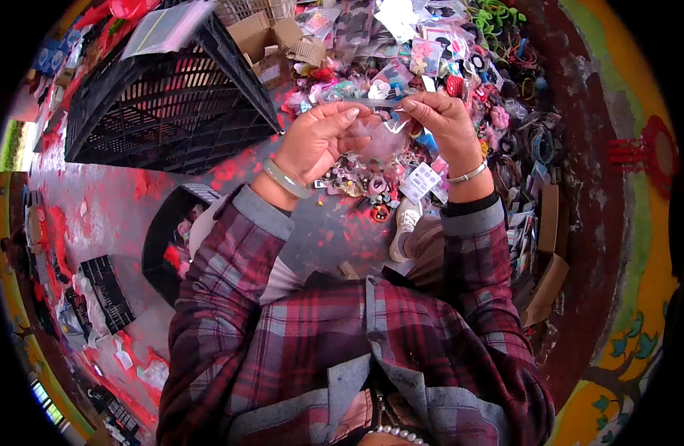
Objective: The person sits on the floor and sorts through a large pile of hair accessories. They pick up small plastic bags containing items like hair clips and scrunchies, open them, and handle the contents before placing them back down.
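My left hand and my right hand are raised in front of me, a short gap apart. Between them hangs a sheer pale-pink piece, with a pale strip along its top. I cannot make out whether it is thin plastic or gauzy cloth. The thumb and fingers of my right hand pinch its right end. On the left side, my thumb presses near the strip, and the other fingers curl behind the sheer piece. Below and beyond lies a heap of small hair accessories, partly covered by my hands.
Left of my hands stands a large black plastic crate, tilted, with a cardboard box behind it. A black tub sits by my left leg. Bagged goods and hair bands spread to the right, beside cardboard.
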`<action>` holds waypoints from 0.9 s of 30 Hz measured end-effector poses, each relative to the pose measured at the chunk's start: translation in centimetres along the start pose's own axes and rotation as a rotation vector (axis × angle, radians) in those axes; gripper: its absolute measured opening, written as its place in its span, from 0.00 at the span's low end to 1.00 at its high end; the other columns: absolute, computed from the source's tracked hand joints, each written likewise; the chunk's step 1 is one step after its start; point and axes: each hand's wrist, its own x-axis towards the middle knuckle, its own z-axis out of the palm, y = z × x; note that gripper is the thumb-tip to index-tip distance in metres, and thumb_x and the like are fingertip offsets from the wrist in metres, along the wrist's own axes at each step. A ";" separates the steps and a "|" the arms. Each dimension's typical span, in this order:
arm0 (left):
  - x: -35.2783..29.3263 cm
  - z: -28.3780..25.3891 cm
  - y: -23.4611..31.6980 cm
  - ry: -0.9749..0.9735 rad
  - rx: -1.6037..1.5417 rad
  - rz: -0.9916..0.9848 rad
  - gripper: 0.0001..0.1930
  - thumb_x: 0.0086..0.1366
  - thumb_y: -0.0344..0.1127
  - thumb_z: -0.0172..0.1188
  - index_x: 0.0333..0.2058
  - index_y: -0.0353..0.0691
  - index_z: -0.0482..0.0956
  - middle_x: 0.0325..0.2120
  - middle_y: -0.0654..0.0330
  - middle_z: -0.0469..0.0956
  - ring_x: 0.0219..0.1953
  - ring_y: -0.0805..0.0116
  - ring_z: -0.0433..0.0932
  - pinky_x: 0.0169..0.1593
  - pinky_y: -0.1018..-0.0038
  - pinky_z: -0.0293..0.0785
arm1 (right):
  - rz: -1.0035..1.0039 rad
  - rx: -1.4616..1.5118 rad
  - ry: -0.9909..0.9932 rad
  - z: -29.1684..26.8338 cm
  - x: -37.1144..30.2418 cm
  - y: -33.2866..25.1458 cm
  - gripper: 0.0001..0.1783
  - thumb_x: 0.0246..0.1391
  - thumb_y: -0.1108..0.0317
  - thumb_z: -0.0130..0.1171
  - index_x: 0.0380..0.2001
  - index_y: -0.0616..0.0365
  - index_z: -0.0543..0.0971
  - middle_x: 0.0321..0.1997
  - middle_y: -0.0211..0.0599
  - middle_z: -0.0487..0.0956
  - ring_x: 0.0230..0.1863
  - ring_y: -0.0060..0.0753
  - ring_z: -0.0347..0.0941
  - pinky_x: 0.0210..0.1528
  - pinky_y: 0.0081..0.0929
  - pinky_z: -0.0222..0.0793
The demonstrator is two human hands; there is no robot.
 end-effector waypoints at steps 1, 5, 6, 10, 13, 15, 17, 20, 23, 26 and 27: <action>0.0 0.0 0.0 0.012 -0.006 -0.002 0.13 0.64 0.32 0.48 0.43 0.29 0.71 0.42 0.49 0.74 0.44 0.64 0.75 0.44 0.75 0.76 | -0.003 0.002 -0.004 0.0 0.1 0.1 0.11 0.53 0.65 0.56 0.31 0.62 0.79 0.23 0.28 0.77 0.24 0.17 0.70 0.28 0.16 0.66; 0.2 -0.4 -0.5 0.092 -0.017 -0.018 0.14 0.65 0.33 0.46 0.44 0.28 0.69 0.40 0.51 0.74 0.41 0.65 0.76 0.46 0.73 0.74 | -0.124 -0.206 0.196 0.3 0.3 0.2 0.07 0.49 0.69 0.58 0.30 0.60 0.79 0.26 0.30 0.77 0.28 0.23 0.72 0.30 0.19 0.67; 0.2 -0.6 -0.7 0.116 -0.007 -0.022 0.14 0.65 0.33 0.46 0.44 0.28 0.69 0.40 0.51 0.74 0.40 0.65 0.76 0.46 0.72 0.74 | -0.295 -0.474 0.341 1.0 0.4 -0.2 0.06 0.47 0.69 0.58 0.29 0.59 0.79 0.27 0.32 0.77 0.28 0.26 0.73 0.30 0.21 0.68; 0.3 -0.3 -1.3 0.215 0.045 -0.028 0.14 0.65 0.33 0.45 0.44 0.29 0.69 0.39 0.54 0.75 0.39 0.67 0.76 0.46 0.72 0.74 | -0.733 -0.900 0.383 3.6 0.4 0.0 0.08 0.38 0.72 0.61 0.27 0.55 0.79 0.29 0.36 0.76 0.32 0.37 0.73 0.32 0.28 0.68; 0.6 -0.2 -1.9 0.192 0.066 -0.019 0.13 0.66 0.33 0.44 0.43 0.32 0.70 0.39 0.56 0.74 0.39 0.68 0.76 0.45 0.72 0.74 | -0.755 -0.983 0.282 5.6 0.3 0.5 0.07 0.37 0.73 0.59 0.26 0.54 0.78 0.26 0.32 0.75 0.30 0.37 0.72 0.34 0.31 0.68; 0.4 0.9 -1.9 0.182 0.106 -0.021 0.12 0.66 0.32 0.43 0.43 0.32 0.70 0.38 0.58 0.74 0.39 0.70 0.76 0.45 0.72 0.73 | -0.744 -1.044 0.285 5.6 0.4 1.3 0.07 0.38 0.72 0.57 0.26 0.54 0.78 0.26 0.32 0.75 0.29 0.36 0.72 0.34 0.31 0.68; 0.5 0.9 -2.2 0.136 0.190 -0.009 0.12 0.66 0.31 0.42 0.43 0.32 0.70 0.38 0.59 0.74 0.39 0.71 0.76 0.44 0.73 0.74 | -0.705 -1.090 0.289 5.5 0.4 1.6 0.07 0.38 0.71 0.56 0.26 0.54 0.78 0.26 0.32 0.76 0.30 0.36 0.72 0.34 0.30 0.68; 0.8 -0.3 -3.1 0.128 0.332 0.016 0.11 0.64 0.29 0.42 0.42 0.33 0.71 0.35 0.59 0.75 0.35 0.70 0.76 0.40 0.73 0.74 | -0.695 -1.124 0.270 5.5 0.4 1.7 0.07 0.37 0.71 0.55 0.25 0.54 0.77 0.26 0.33 0.75 0.30 0.36 0.72 0.33 0.30 0.68; 1.0 0.2 -3.5 0.244 0.621 0.112 0.10 0.62 0.28 0.43 0.36 0.35 0.74 0.29 0.54 0.77 0.28 0.63 0.76 0.33 0.73 0.73 | -0.710 -1.198 0.226 5.5 0.2 1.5 0.05 0.36 0.71 0.54 0.22 0.53 0.76 0.25 0.31 0.73 0.30 0.36 0.71 0.33 0.30 0.67; 1.0 -0.5 -3.7 0.215 1.180 0.397 0.09 0.60 0.28 0.45 0.36 0.36 0.74 0.25 0.47 0.75 0.29 0.51 0.75 0.32 0.67 0.71 | -0.740 -1.338 0.139 5.5 0.0 1.1 0.04 0.34 0.71 0.53 0.20 0.53 0.74 0.23 0.31 0.70 0.30 0.35 0.69 0.32 0.29 0.66; 0.8 0.1 -3.5 0.204 1.200 0.452 0.09 0.60 0.28 0.45 0.36 0.35 0.74 0.25 0.45 0.74 0.30 0.48 0.74 0.32 0.66 0.70 | -0.740 -1.332 0.138 5.5 -0.1 1.2 0.04 0.33 0.70 0.54 0.19 0.53 0.73 0.23 0.31 0.70 0.29 0.35 0.69 0.32 0.29 0.66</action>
